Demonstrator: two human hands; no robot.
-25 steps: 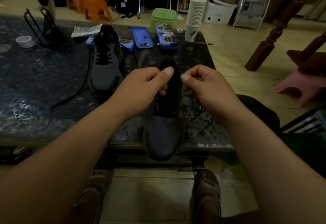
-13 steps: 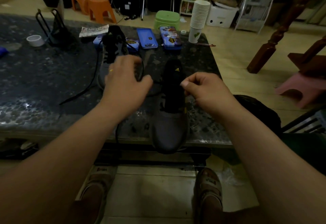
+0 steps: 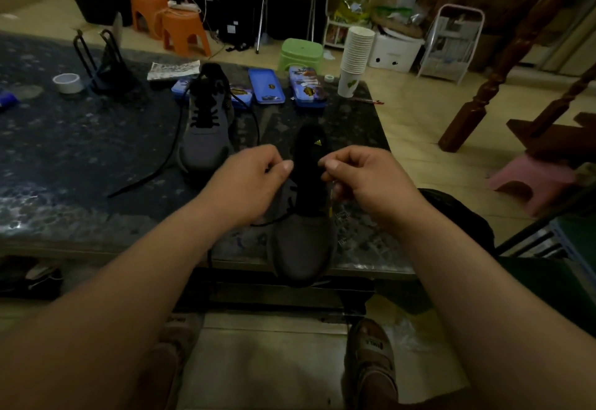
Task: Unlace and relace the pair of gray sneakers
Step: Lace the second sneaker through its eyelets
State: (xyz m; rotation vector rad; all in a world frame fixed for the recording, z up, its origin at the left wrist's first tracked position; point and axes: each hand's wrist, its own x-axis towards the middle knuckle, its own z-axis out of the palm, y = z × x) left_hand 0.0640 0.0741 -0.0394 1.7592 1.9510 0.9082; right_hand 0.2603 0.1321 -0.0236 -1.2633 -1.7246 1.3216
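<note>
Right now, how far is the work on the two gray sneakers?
Nothing looks finished. The far sneaker is laced only low down, its loose lace trailing on the table. In hand: the left hand and right hand pinch the lace of the near sneaker. Still to do: lacing both, it seems.

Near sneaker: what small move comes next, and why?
Probably pull the black lace taut: the left hand pinches it beside the tongue of the near sneaker, slack loops over the table edge, and the right hand seems to pinch the other end.
</note>
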